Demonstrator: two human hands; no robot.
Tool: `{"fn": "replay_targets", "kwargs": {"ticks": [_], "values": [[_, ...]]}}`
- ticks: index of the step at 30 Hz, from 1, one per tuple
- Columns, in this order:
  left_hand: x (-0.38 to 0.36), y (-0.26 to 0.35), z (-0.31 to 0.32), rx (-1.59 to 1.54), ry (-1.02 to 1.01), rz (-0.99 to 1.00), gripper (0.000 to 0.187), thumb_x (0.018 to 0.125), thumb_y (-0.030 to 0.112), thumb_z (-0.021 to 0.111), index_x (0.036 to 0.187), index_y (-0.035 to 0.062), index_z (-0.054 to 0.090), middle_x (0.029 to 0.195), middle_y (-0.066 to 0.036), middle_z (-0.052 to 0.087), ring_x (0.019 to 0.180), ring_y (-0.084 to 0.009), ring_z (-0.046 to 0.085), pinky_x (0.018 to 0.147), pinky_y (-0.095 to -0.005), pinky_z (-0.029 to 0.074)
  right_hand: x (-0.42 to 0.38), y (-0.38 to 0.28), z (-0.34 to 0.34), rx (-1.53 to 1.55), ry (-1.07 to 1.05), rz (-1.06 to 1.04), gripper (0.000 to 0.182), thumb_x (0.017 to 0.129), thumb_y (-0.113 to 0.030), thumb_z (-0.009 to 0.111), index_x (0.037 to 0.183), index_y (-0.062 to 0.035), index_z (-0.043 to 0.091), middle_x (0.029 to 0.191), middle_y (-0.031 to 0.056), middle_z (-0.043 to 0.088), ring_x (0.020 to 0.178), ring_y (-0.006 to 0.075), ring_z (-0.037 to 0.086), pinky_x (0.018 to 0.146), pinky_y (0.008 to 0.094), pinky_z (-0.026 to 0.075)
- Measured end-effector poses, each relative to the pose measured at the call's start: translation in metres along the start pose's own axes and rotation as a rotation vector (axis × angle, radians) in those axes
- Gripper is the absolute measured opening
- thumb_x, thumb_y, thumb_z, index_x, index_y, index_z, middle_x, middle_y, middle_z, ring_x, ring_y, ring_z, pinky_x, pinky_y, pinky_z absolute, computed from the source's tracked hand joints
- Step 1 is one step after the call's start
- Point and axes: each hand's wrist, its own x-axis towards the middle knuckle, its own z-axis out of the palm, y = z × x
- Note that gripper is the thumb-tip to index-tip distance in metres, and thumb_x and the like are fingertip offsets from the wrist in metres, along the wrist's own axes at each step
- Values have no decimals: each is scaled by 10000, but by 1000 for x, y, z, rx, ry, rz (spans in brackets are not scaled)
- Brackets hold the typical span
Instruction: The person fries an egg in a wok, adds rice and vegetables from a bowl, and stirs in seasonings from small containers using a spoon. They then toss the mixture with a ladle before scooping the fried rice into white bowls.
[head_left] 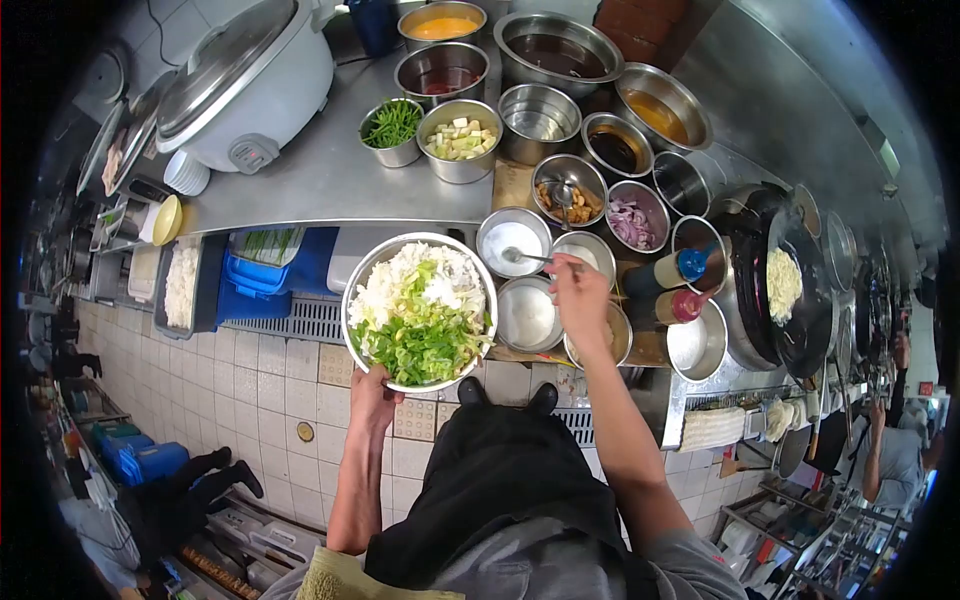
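My left hand (374, 398) grips the near rim of a metal bowl (420, 384) at the counter's front edge. In it lie white rice (405, 278) and chopped greens (410, 350), with a small white heap at the right. My right hand (580, 295) pinches the handle of a spoon (514, 254), whose head dips into a small bowl of white powder (508, 232). Close by are another bowl of white contents (590, 255) and a metal bowl with a pale bottom (527, 318). Part of one more bowl (618, 335) is hidden behind my right wrist.
Bowls of red onion (637, 217), diced pale vegetable (459, 140) and green beans (391, 125) stand behind. Two squeeze bottles (668, 269) are right of my hand. A wok (800, 290) holds pale food further right. A rice cooker (235, 80) occupies the back left. Other people are at both sides.
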Motion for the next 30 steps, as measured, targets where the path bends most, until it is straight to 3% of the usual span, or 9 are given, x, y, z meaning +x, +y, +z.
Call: {"fn": "replay_targets", "kwargs": {"ticks": [3, 8, 11, 15, 16, 21, 23, 27, 30], "values": [[4, 0, -3, -6, -5, 4, 152, 754, -9, 455, 890, -48, 509, 706, -113, 551, 469, -181, 504, 361, -294, 379, 5, 5, 7, -63, -45, 29, 223, 927, -139, 549, 1036, 31, 642, 842, 100, 691, 595, 91, 580, 502, 215, 460], [10, -1, -10, 14, 7, 6, 143, 756, -11, 461, 889, -42, 504, 714, -111, 550, 476, -187, 508, 362, -300, 383, -10, -36, -14, 200, -26, 108, 259, 928, -138, 554, 1072, 70, 612, 876, 145, 686, 598, 87, 554, 494, 222, 456], [15, 3, -6, 32, 17, 12, 124, 758, -11, 469, 874, -39, 504, 709, -109, 547, 480, -191, 510, 366, -301, 385, -25, -57, -30, 284, -9, 34, 273, 931, -150, 556, 1075, 75, 611, 873, 142, 686, 597, 81, 551, 508, 214, 454], [16, 7, 0, 18, -30, 15, 118, 757, -6, 479, 869, -36, 502, 706, -108, 546, 489, -193, 515, 369, -302, 385, -32, -39, -50, -55, 258, -155, 252, 944, -142, 545, 1049, 69, 635, 874, 131, 690, 647, 92, 591, 587, 211, 481], [18, 8, -2, 24, -31, -1, 115, 757, -2, 483, 866, -34, 501, 705, -108, 545, 490, -194, 515, 368, -303, 383, -30, -26, -53, -99, 260, -139, 232, 940, -127, 548, 1072, 49, 622, 861, 108, 691, 608, 58, 559, 533, 193, 440], [18, 13, 1, 31, -32, -34, 114, 748, 2, 498, 857, -29, 497, 702, -111, 545, 485, -199, 516, 361, -306, 376, -15, 19, -54, -290, 216, -133, 219, 931, -116, 546, 1043, 55, 626, 836, 115, 692, 585, 73, 563, 545, 199, 460], [16, 15, 3, 36, -23, -28, 116, 745, 0, 499, 857, -30, 495, 700, -112, 545, 487, -199, 518, 360, -304, 376, -11, 22, -56, 28, 251, 82, 219, 925, -118, 548, 1035, 54, 628, 836, 128, 691, 583, 104, 578, 545, 229, 477], [9, 23, 11, 42, -27, -2, 113, 742, -2, 492, 850, -35, 499, 697, -114, 546, 494, -197, 526, 354, -298, 374, -21, -9, -73, 175, 333, 119, 230, 918, -125, 557, 1041, 58, 621, 849, 144, 691, 569, 102, 572, 494, 233, 460], [1, 31, 19, 64, -37, -15, 98, 743, -1, 484, 830, -38, 512, 679, -114, 547, 485, -191, 523, 351, -293, 374, -39, -54, -77, 466, 154, 86, 257, 916, -147, 569, 1043, 72, 614, 859, 171, 683, 570, 109, 559, 499, 237, 461]]}}
